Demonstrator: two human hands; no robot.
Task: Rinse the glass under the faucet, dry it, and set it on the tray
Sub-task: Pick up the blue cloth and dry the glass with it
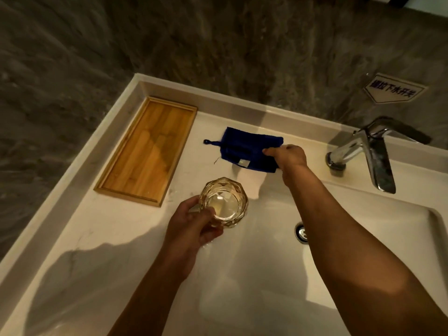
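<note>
The left hand (194, 224) holds the glass (224, 202) upright, mouth up, at the left edge of the sink (363, 275). Its fingers (206, 213) are curled snug around the near side of the glass. The right hand (287, 155) reaches across to the blue cloth (244, 146), which lies flat on the bench (84, 238) behind the sink. The fingers of that hand are pinched shut on the right end of the cloth.

No water runs from the faucet (366, 154), so I think the rinsing is done and the drying comes next. To do it well, lift the whole cloth up, not just a corner. Keep the glass steady and over the sink, so drips fall in there. Push the cloth inside the glass and turn it around, then wipe the outside too. A wet glass is slippery, so hold it firmly.

The wooden tray (114, 187) sits on the bench, just left of the glass, with nothing in it.
</note>
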